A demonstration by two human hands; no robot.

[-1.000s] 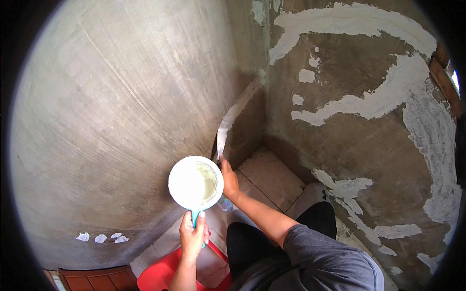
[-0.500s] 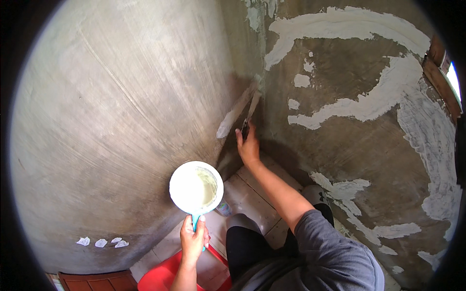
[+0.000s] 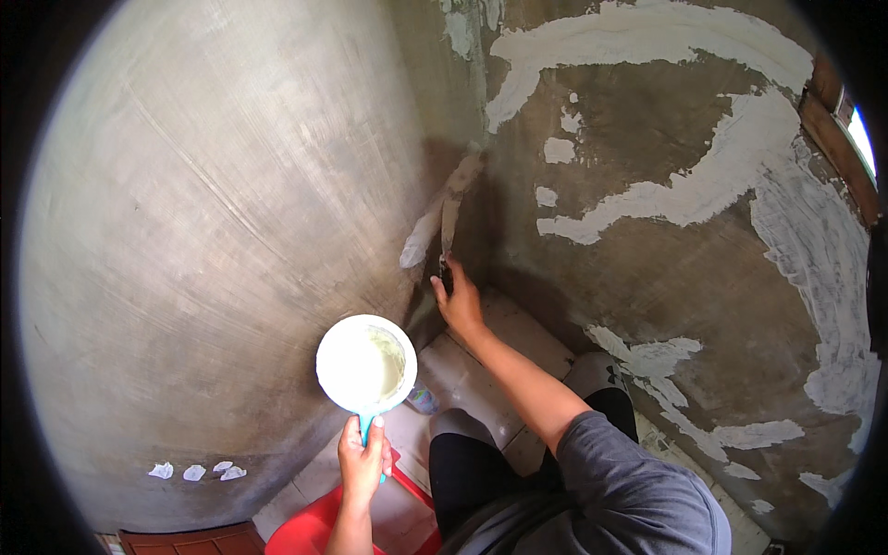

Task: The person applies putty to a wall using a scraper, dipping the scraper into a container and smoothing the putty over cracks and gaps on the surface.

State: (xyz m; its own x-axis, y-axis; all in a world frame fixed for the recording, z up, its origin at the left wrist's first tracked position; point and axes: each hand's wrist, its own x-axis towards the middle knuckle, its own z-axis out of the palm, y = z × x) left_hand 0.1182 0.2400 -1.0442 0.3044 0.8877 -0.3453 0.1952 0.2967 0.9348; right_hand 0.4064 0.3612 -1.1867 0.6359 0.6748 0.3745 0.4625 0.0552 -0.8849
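Note:
My left hand (image 3: 364,460) is closed round the blue handle of a round white dipper (image 3: 366,364), which has pale filler paste along its inner side. My right hand (image 3: 459,301) grips a putty knife (image 3: 450,222) by its dark handle. The narrow blade points up toward the wall corner and lies along a smear of paste (image 3: 424,238) on the left wall. Whether the blade presses on the wall or sits just off it, I cannot tell.
White paste patches (image 3: 647,203) cover parts of the right wall (image 3: 638,287). Several small dabs (image 3: 194,473) sit low on the left wall. A red plastic object (image 3: 310,525) and a small container (image 3: 423,400) stand on the tiled floor (image 3: 472,375). A brown wooden piece (image 3: 194,542) lies lower left.
My right hand and the putty knife have moved down and left along the wall by the corner. The dipper stays in my left hand, and the whole view has shifted slightly.

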